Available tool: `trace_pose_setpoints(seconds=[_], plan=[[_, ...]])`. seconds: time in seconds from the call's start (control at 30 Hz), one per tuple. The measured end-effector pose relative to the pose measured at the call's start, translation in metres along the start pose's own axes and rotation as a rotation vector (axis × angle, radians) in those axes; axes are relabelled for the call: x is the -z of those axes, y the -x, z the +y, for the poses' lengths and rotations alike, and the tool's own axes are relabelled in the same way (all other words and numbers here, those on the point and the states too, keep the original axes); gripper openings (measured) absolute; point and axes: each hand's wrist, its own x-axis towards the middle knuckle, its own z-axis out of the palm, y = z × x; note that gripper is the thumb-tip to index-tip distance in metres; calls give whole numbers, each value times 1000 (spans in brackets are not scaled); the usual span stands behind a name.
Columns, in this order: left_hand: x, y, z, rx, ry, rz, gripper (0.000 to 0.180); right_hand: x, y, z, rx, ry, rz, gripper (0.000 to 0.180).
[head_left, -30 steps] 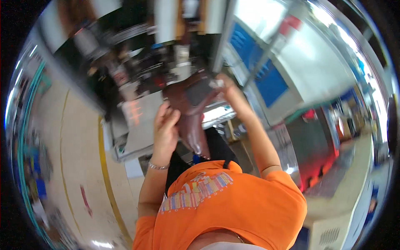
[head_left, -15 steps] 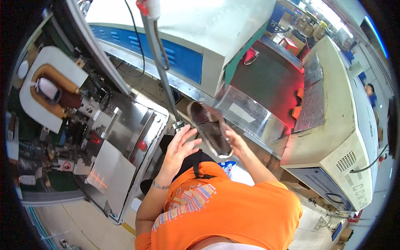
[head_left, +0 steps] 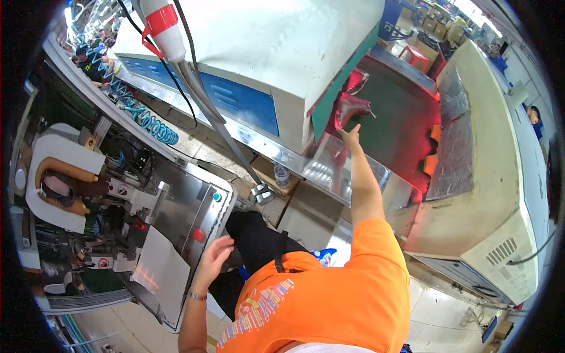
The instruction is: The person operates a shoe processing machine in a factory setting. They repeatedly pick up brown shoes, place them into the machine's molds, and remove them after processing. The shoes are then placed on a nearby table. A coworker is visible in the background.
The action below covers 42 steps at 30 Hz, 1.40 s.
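My right hand [head_left: 351, 138] is stretched far forward over the near end of the green conveyor belt [head_left: 385, 117]. Its fingers are apart, right beside a brown shoe [head_left: 354, 108] that looks reddish under the red light. The fingertips meet or nearly meet the shoe's near end; exact contact is hard to make out. Another shoe [head_left: 356, 81] lies farther along the belt's left side. Nothing is in my left hand [head_left: 216, 257], its fingers loosely bent and apart, near the machine table's edge by a red button [head_left: 198, 235].
At left, a machine holds a shoe [head_left: 57, 186] in a tan padded clamp [head_left: 44, 167]. A big white and blue cabinet [head_left: 235, 59] and a cream housing [head_left: 494, 194] flank the belt. A grey pole [head_left: 235, 141] with cables stands ahead. A person [head_left: 93, 65] works far left.
The brown shoe has gone from in front of my body onto the belt with my right hand. My left hand has drawn back down and left, away from the shoe.
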Motion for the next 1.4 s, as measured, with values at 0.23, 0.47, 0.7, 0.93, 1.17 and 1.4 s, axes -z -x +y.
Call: trace_pose_setpoints(seconds=[0.23,0.47,0.7,0.93,1.17,1.4], plan=[[2,68,-59,325,349,372,37,-44,8,-27,124,126,222,91],[-24,62,-49,413,438,454,35,-78,-18,-25,417,29,204,47],[-27,41,-43,442,470,403,38,-92,-101,-38,415,-695,-63,32],[-17,24,-33,356,449,382,37,-78,-70,-37,-61,-1262,-436,28],[-23,26,-35,146,201,307,26,-54,27,1,513,-469,388,14],[-29,25,-38,-53,-113,189,15,-83,294,22,160,-739,-358,24]])
